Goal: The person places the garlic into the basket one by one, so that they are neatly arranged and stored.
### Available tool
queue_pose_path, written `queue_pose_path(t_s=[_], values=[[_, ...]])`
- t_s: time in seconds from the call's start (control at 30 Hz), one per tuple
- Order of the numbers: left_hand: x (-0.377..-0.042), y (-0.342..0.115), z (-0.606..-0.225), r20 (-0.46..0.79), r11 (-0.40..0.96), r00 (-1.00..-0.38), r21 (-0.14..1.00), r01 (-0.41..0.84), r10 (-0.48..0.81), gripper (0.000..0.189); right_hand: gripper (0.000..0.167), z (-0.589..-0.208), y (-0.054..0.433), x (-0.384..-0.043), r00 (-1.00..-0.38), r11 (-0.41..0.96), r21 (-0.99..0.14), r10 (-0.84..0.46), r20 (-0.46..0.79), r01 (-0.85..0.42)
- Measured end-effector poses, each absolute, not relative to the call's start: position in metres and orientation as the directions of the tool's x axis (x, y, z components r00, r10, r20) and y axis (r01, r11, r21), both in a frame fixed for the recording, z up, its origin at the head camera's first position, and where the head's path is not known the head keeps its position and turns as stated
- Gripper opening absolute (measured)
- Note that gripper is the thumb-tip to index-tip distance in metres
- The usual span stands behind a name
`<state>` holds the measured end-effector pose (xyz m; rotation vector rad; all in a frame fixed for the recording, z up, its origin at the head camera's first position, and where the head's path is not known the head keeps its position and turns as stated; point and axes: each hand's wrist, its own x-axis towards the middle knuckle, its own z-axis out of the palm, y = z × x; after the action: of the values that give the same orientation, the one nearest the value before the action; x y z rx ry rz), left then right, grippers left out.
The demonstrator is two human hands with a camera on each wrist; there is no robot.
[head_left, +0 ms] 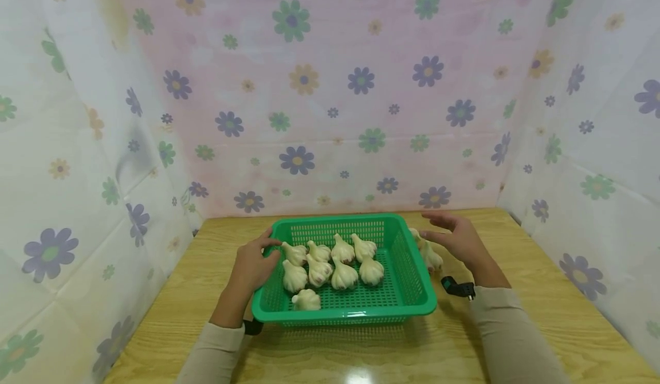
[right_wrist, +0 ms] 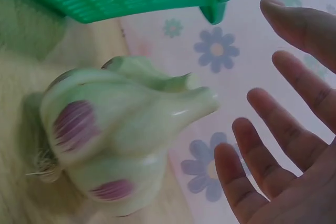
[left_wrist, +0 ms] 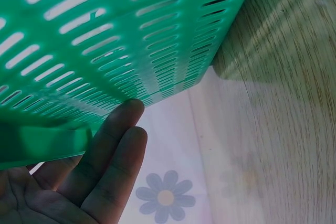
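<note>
A green plastic basket (head_left: 356, 314) with slotted walls stands on the table, several garlic bulbs (head_left: 344, 275) lying inside toward its left and middle. At its left rim is my left hand (head_left: 251, 263), thumb over the edge and fingers on the outer side. The left wrist view shows those fingers (left_wrist: 113, 166) under the rim beside the slotted wall. To the right of the basket, my right hand (head_left: 461, 243) is spread above and beside more garlic bulbs (head_left: 431, 257) on the table. In the right wrist view its fingers are apart, with a gap to the bulb (right_wrist: 121, 124).
The wooden table (head_left: 180, 321) reaches a flowered cloth backdrop (head_left: 330, 143) behind the basket. Similar flowered cloth hangs along the left and right sides. Dark camera mounts, such as the right one (head_left: 458, 288), sit at both wrists.
</note>
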<state>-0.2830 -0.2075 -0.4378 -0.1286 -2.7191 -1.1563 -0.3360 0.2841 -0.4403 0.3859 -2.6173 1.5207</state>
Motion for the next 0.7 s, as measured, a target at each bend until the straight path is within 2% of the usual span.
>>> queue_pose_path(t_s=[0.27, 0.5, 0.7], values=[[-0.283, -0.207, -0.438, 0.193, 0.685, -0.981, 0.715, 0.144, 0.005, 0.035, 0.07, -0.464, 0.28, -0.341, -0.97, 0.493, -0.841, -0.198, 0.143, -0.224], [-0.282, -0.207, -0.437, 0.196, 0.685, -0.981, 0.714, 0.146, 0.005, 0.036, 0.067, -0.476, 0.273, -0.345, -0.966, 0.498, -0.837, -0.223, 0.128, -0.226], [-0.281, -0.207, -0.436, 0.195, 0.687, -0.981, 0.712, 0.145, 0.004, 0.036, 0.058, -0.482, 0.268, -0.349, -0.948, 0.495, -0.821, -0.275, 0.162, -0.284]])
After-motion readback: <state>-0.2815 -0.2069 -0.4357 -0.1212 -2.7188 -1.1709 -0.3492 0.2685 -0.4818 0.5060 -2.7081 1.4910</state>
